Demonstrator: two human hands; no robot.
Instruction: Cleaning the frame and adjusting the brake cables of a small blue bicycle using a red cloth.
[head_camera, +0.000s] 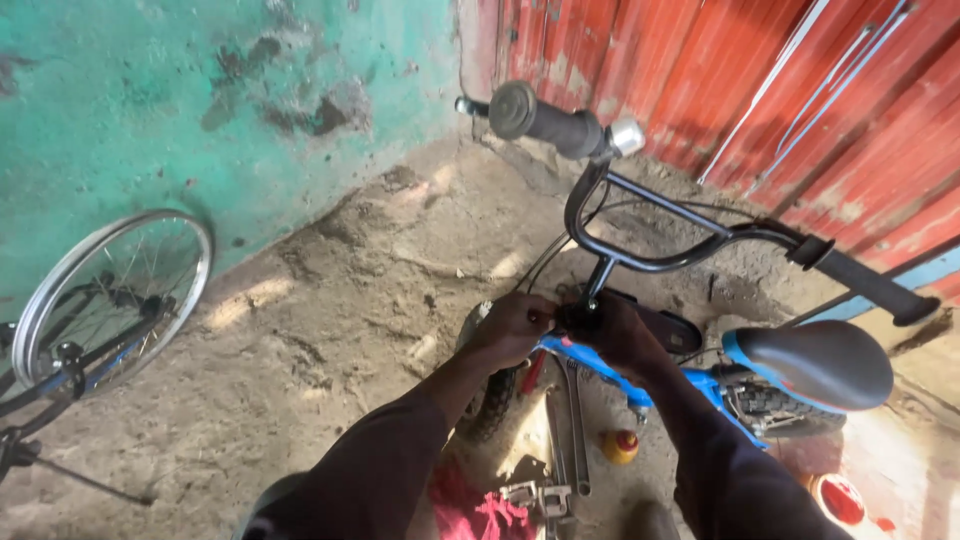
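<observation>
Standing on the dirt floor (330, 300) beside the red metal door (800, 90): a small blue bicycle (690, 385), black handlebar (650, 250) turned across. Gripping the stem clamp (578, 318) from both sides, left hand (515, 325) and right hand (620, 335) both closed tight. Judging best done bracing the front wheel (490, 400), keeping the spanners (572, 430) close.

Glossy black metal handlebar (640, 255), rough dirt floor (340, 310)
</observation>
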